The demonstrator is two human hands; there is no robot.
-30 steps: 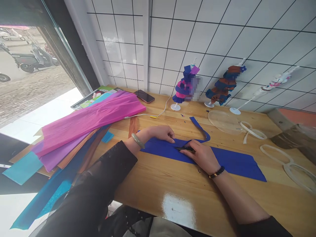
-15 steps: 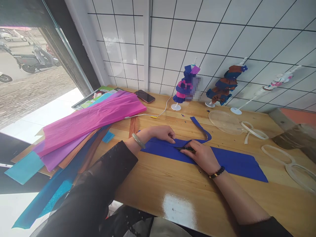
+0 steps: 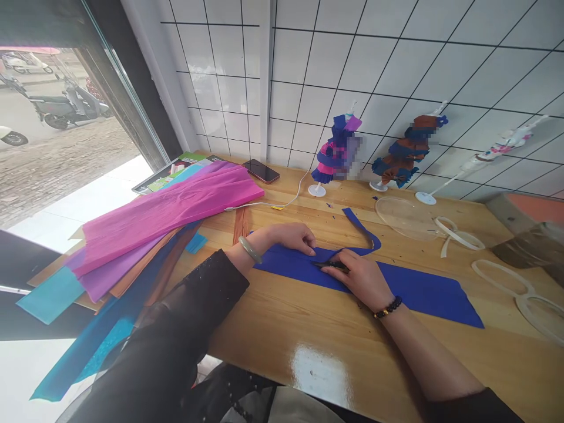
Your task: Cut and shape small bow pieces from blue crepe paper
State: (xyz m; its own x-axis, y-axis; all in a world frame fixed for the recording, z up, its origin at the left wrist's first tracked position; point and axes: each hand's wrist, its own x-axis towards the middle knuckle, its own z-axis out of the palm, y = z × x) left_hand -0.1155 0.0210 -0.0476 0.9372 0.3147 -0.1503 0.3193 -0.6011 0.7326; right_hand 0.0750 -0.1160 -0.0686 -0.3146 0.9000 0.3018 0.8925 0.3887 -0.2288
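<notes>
We note a blue sheet on the wooden table, under both hands: long, deep blue, mostly flat, faintly creased, its right end slanting. A narrow blue strip curves out beyond its far edge. The right hand grips a dark, pointed tool, tip over the sheet. The left hand is curled at the far edge; whether it pinches the sheet, we cannot tell.
</notes>
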